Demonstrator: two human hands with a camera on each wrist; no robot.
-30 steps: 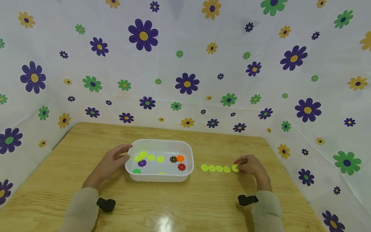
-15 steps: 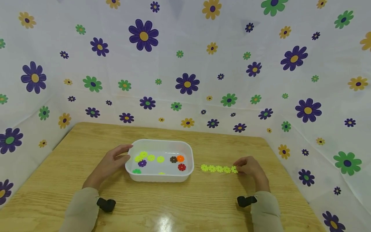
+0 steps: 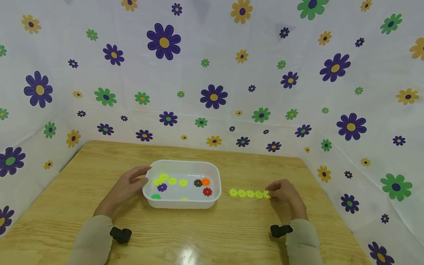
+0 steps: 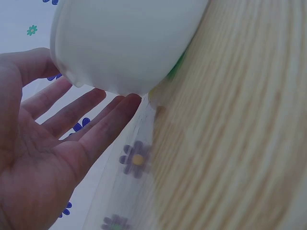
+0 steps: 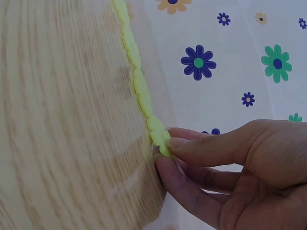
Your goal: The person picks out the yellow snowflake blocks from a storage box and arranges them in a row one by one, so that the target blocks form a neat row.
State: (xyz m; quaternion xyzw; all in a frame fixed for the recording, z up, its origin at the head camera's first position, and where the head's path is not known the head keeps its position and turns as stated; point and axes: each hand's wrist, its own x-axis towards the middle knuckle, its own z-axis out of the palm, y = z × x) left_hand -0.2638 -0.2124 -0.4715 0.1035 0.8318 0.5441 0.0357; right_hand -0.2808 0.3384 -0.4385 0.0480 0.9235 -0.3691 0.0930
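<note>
My right hand pinches a yellow snowflake disc between thumb and fingers. That disc sits at the right end of a straight row of yellow snowflake discs on the table; in the right wrist view the held disc meets its neighbour. My left hand rests against the left end of a white plastic basin. In the left wrist view its fingers are nearly straight, with the fingertips touching the basin's outer wall.
Loose discs lie in the basin: several yellow ones, a purple disc, a green disc, a brown disc, an orange disc and a red disc. A flower-printed cloth surrounds the wooden table behind and at both sides.
My right hand has moved slightly left with its yellow disc, closing the gap to the row. The left hand and the basin have stayed put.
</note>
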